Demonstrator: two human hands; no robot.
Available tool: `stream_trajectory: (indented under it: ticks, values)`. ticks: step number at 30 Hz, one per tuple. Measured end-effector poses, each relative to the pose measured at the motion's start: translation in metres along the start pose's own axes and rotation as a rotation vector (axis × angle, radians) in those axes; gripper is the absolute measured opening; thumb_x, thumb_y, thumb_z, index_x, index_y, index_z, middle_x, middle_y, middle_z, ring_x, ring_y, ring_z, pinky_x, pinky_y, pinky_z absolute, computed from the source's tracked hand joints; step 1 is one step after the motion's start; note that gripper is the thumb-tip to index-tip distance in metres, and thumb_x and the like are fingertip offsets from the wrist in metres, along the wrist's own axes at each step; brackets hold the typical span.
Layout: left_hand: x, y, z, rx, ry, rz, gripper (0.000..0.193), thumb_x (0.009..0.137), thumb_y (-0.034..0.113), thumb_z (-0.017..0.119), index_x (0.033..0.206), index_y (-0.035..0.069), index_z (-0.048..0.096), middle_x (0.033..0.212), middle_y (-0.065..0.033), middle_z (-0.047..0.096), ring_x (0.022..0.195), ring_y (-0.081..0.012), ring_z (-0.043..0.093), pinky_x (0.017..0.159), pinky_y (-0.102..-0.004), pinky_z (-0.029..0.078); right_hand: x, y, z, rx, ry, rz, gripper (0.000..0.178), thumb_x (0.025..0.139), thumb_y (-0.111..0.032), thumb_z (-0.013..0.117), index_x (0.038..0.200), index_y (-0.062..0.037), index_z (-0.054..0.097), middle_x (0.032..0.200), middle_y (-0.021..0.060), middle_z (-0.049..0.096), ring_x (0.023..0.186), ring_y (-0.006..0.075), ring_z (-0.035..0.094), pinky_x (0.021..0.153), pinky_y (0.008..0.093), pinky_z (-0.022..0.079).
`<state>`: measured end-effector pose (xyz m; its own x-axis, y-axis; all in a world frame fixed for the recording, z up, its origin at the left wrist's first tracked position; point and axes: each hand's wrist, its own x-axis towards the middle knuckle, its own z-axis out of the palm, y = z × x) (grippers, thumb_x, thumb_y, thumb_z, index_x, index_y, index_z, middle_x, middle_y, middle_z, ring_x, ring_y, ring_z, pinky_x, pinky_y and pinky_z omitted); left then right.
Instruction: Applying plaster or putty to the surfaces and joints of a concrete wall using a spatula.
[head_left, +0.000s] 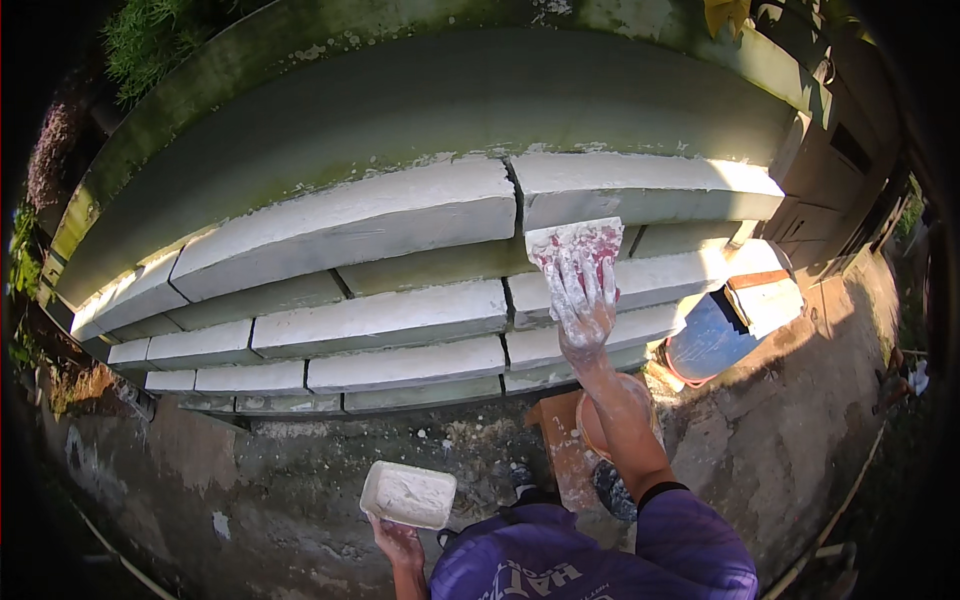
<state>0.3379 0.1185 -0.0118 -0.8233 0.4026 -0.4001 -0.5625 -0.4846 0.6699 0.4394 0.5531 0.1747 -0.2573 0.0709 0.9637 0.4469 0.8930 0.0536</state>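
Note:
My right hand (580, 305), coated in white paste, is closed around a wide putty knife (572, 236) with traces of red under the white. The putty knife lies against the front of an upper white ledge (660, 205) on a stepped wall, just right of a dark vertical gap. Low on the left, my left hand (398, 540) grips a white rectangular tub (408, 497) from below and its near side. White putty (415, 492) lies inside the tub.
More white ledges (400, 307) run below, split by dark gaps. A blue drum (708, 340) stands at the right with a board (765, 302) on top. Beneath my right forearm are a peach-coloured bucket (648, 398) and cardboard (568, 455). The concrete floor (290, 500) has white spatters.

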Motion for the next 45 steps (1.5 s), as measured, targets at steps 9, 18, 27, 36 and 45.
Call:
stream_trajectory:
  ticks: [9, 18, 27, 36, 45]
  values:
    - [-0.003, 0.001, 0.0, -0.005, -0.042, 0.005, 0.06, 0.101, 0.051, 0.048, 0.145, 0.01, 0.044, 0.143, -0.0093, 0.052, 0.129, -0.0283, 0.053, 0.104, -0.0469, 0.046, -0.018, 0.014, 0.043, -0.075, -0.17, 0.067, 0.033, 0.076, 0.0, 0.064, 0.107, -0.0044, 0.075, 0.109, 0.0132, 0.071, 0.124, 0.0379, 0.059, 0.113, 0.0621, 0.035]
    - [-0.003, 0.003, -0.009, -0.029, -0.012, 0.047, 0.058, 0.102, 0.05, 0.047, 0.144, 0.01, 0.046, 0.142, -0.0089, 0.053, 0.128, -0.0277, 0.054, 0.104, -0.0476, 0.046, 0.009, 0.013, -0.006, -0.082, -0.043, 0.018, 0.037, 0.082, -0.006, 0.065, 0.117, -0.0093, 0.074, 0.133, 0.0087, 0.065, 0.132, 0.037, 0.053, 0.111, 0.0631, 0.037]
    - [0.003, -0.004, -0.01, -0.029, -0.071, 0.049, 0.06, 0.103, 0.05, 0.044, 0.146, 0.009, 0.042, 0.145, -0.0102, 0.051, 0.131, -0.0292, 0.051, 0.104, -0.0483, 0.045, -0.028, 0.034, 0.041, -0.058, -0.081, 0.009, 0.043, 0.079, 0.001, 0.063, 0.12, -0.0081, 0.073, 0.134, 0.0096, 0.064, 0.133, 0.035, 0.052, 0.112, 0.0608, 0.037]
    - [-0.002, -0.005, -0.011, -0.015, -0.028, 0.029, 0.06, 0.103, 0.051, 0.042, 0.147, 0.01, 0.041, 0.147, -0.0099, 0.048, 0.133, -0.0285, 0.049, 0.105, -0.0479, 0.044, -0.011, 0.034, 0.004, -0.019, 0.03, -0.085, 0.038, 0.08, -0.004, 0.066, 0.116, -0.0086, 0.074, 0.132, 0.0069, 0.065, 0.131, 0.0349, 0.055, 0.111, 0.0603, 0.039]
    - [-0.002, -0.005, 0.002, 0.002, -0.014, 0.031, 0.059, 0.103, 0.05, 0.044, 0.146, 0.01, 0.042, 0.144, -0.009, 0.051, 0.13, -0.028, 0.052, 0.103, -0.0475, 0.046, -0.045, 0.026, 0.03, -0.003, -0.117, 0.001, 0.036, 0.077, -0.002, 0.066, 0.112, -0.0078, 0.075, 0.126, 0.007, 0.069, 0.13, 0.0333, 0.056, 0.111, 0.0587, 0.04]
